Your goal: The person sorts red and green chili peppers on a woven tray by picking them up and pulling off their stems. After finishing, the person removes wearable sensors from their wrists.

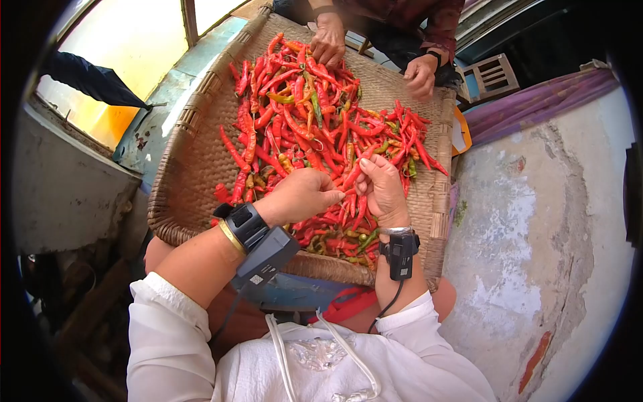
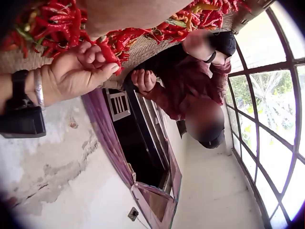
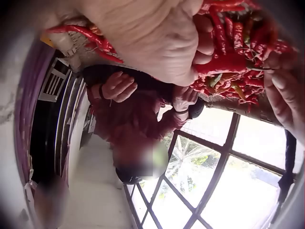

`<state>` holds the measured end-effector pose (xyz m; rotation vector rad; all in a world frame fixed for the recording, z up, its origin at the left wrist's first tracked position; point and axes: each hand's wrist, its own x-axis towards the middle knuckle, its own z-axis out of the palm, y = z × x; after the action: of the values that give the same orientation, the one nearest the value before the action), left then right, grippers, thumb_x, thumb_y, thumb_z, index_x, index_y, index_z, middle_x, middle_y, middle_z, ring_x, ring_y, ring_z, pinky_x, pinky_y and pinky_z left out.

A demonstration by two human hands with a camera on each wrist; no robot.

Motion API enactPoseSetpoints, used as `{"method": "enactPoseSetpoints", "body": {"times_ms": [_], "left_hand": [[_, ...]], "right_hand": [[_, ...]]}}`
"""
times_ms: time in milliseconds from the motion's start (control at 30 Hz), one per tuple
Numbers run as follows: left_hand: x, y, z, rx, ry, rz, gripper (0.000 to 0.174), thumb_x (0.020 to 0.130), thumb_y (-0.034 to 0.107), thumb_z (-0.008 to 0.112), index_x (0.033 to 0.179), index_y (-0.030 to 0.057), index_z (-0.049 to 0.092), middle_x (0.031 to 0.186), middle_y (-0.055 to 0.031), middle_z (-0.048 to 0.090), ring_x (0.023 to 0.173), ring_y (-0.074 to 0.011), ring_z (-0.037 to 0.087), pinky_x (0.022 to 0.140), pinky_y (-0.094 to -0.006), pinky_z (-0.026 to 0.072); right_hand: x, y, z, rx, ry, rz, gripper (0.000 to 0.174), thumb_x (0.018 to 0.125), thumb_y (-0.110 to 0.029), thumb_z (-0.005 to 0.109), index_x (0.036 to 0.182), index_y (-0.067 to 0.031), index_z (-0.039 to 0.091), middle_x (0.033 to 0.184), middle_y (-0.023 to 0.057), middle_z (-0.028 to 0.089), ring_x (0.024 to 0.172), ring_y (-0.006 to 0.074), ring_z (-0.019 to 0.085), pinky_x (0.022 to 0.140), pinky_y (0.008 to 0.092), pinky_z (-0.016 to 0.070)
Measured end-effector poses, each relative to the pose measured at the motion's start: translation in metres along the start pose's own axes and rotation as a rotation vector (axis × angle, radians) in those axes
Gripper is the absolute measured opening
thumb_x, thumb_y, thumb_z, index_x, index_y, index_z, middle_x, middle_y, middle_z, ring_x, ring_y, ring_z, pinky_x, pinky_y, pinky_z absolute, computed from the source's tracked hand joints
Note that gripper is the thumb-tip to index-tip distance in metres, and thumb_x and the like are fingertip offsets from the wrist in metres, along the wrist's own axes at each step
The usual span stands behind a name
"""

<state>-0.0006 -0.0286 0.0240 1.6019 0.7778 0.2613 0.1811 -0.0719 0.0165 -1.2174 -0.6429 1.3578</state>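
My right hand (image 1: 383,191) holds a red chili pepper (image 3: 221,64) between thumb and curled fingers, above the heap of chili peppers (image 1: 295,114). The pepper's thin stem (image 3: 259,69) points across to my left hand (image 1: 301,195), whose thumb and fingertips pinch its end in the right wrist view. In the head view the back of my left hand hides most of its fingers. The heap is mostly red, with some green and orange pods, and lies in a wide woven basket (image 1: 191,157). In the left wrist view my right hand's thumb lies along the pepper.
Across the basket sits another person in a dark red patterned top (image 2: 198,83). One of that person's hands (image 1: 328,40) reaches into the heap; the other hand (image 1: 420,77) hovers by the far rim. A peeling wall (image 1: 522,221) stands on the right, a window (image 1: 127,47) on the left.
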Motion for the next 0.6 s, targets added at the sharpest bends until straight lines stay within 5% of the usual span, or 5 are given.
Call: {"method": "enactPoseSetpoints", "body": {"times_ms": [100, 233, 333, 433, 600], "left_hand": [[-0.002, 0.005, -0.002, -0.099, 0.04, -0.044, 0.02, 0.083, 0.021, 0.055, 0.076, 0.0027, 0.057, 0.059, 0.0016, 0.052, 0.05, -0.0039, 0.044, 0.045, -0.0203, 0.0367], [-0.001, 0.006, -0.004, -0.304, 0.142, -0.052, 0.021, 0.081, 0.021, 0.056, 0.073, 0.0019, 0.057, 0.059, -0.0016, 0.053, 0.051, -0.0067, 0.047, 0.046, -0.0234, 0.0388], [0.0, 0.006, -0.009, -0.533, 0.17, -0.119, 0.016, 0.084, 0.02, 0.053, 0.078, 0.006, 0.055, 0.064, 0.0001, 0.056, 0.051, -0.0042, 0.045, 0.048, -0.0185, 0.0368], [-0.001, 0.011, -0.013, -0.671, 0.201, -0.103, 0.015, 0.083, 0.018, 0.053, 0.078, 0.0032, 0.056, 0.064, 0.0, 0.053, 0.053, -0.0054, 0.046, 0.046, -0.0193, 0.0374], [-0.001, 0.007, -0.011, -0.627, 0.157, -0.121, 0.016, 0.084, 0.022, 0.054, 0.075, 0.0087, 0.053, 0.065, 0.0018, 0.055, 0.054, -0.0031, 0.045, 0.049, -0.0169, 0.0361]], "right_hand": [[0.008, -0.016, -0.026, 0.308, 0.235, -0.244, 0.01, 0.083, -0.016, 0.054, 0.083, -0.0061, 0.054, 0.064, 0.0011, 0.056, 0.049, 0.0085, 0.049, 0.045, 0.0218, 0.0406], [0.01, -0.013, -0.033, 0.33, 0.508, -0.251, 0.014, 0.082, -0.014, 0.055, 0.092, -0.0047, 0.056, 0.069, 0.0029, 0.058, 0.05, 0.0072, 0.051, 0.046, 0.0186, 0.0411], [0.018, 0.016, -0.033, -0.547, 0.312, -0.134, 0.021, 0.081, -0.012, 0.056, 0.098, 0.0005, 0.056, 0.069, 0.0011, 0.058, 0.054, 0.0075, 0.053, 0.049, 0.0206, 0.0433], [0.027, 0.034, -0.019, -1.335, 0.23, -0.465, 0.031, 0.072, -0.021, 0.064, 0.093, -0.0006, 0.056, 0.07, 0.01, 0.06, 0.062, 0.0248, 0.058, 0.056, 0.0365, 0.0466], [0.029, 0.03, 0.006, -1.758, 0.386, -0.355, 0.034, 0.069, -0.032, 0.064, 0.085, -0.0035, 0.055, 0.077, 0.0147, 0.06, 0.071, 0.033, 0.058, 0.062, 0.0416, 0.0464]]}}
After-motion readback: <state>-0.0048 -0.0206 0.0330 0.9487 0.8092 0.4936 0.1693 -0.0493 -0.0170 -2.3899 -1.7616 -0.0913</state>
